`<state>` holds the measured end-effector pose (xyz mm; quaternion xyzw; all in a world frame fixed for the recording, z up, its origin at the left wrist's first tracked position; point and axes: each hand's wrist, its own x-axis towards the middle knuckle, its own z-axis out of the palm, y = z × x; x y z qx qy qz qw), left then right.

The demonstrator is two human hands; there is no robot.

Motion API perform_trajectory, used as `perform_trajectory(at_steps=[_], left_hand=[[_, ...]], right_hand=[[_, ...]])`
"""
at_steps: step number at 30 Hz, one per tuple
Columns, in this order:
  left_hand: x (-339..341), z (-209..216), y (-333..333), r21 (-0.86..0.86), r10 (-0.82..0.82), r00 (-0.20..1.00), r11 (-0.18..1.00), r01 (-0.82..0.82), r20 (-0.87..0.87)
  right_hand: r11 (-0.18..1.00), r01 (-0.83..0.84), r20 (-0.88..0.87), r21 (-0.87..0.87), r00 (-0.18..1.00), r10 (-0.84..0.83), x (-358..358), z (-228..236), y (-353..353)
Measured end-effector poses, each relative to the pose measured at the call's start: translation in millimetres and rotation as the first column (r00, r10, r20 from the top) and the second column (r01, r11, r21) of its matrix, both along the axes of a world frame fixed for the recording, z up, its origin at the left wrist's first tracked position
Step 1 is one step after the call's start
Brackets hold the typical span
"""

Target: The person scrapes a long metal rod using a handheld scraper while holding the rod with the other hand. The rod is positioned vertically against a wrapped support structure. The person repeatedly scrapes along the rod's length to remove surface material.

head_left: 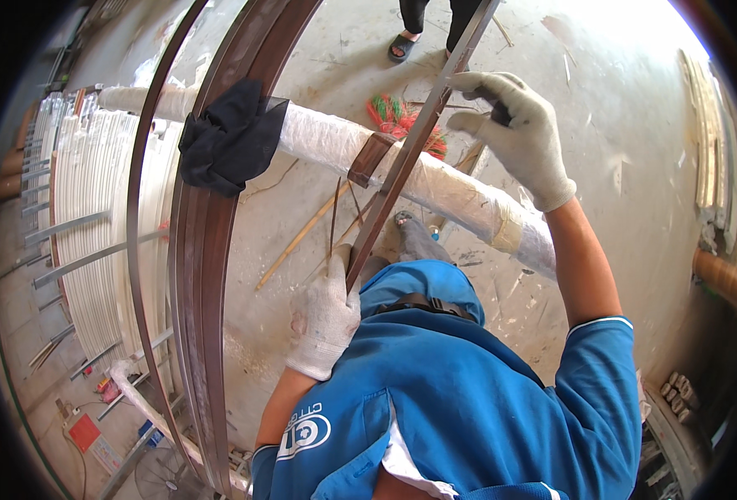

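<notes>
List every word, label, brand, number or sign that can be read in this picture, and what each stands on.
White lettering and emblem on the chest of the blue short-sleeved cloth shirt: brand-like print, left unquoted; it appears upside down.
Red-and-white rectangular sheet at lower left: any print is too small and blurred to read.
I can make out no other text.

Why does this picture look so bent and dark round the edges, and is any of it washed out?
Head view: the wide fisheye lens bows the brown bars at left and leaves a black rim; head view: glare whitens the floor toward top right; head view: the strip, left hand and right hand look fairly sharp.
</notes>
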<state>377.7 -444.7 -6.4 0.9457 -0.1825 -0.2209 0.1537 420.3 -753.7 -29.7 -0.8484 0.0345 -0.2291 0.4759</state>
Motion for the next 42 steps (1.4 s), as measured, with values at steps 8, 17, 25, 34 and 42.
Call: perform_trajectory(at_steps=[8, 17, 25, 34, 42], left_hand=[[5.1, 4.6, 0.7, -0.043, 0.032, 0.996, 0.998, -0.036, -0.087], [9.6, 7.9, 1.2, -0.057, 0.055, 0.980, 0.996, -0.067, -0.192], [10.0, 7.8, 2.2, -0.121, 0.073, 0.979, 0.988, -0.097, -0.190], [11.2, 11.9, -0.9, -0.034, 0.073, 0.977, 0.996, -0.081, -0.202], [8.4, 6.9, 1.4, -0.095, 0.076, 0.982, 0.991, -0.094, -0.175]], right_hand=[[0.970, -0.141, 0.076, -0.197, 0.984, 0.159, 19.8, -24.6, -1.3], [0.922, 0.046, -0.113, 0.384, 0.994, -0.002, 29.0, -4.4, -27.1], [0.933, -0.266, 0.068, -0.244, 0.955, 0.290, 27.7, -15.7, -12.6], [0.995, 0.067, -0.021, 0.076, 0.998, -0.066, 39.2, -15.3, -37.1], [0.999, -0.038, 0.039, 0.009, 0.999, 0.037, 52.5, -30.7, -50.7]])
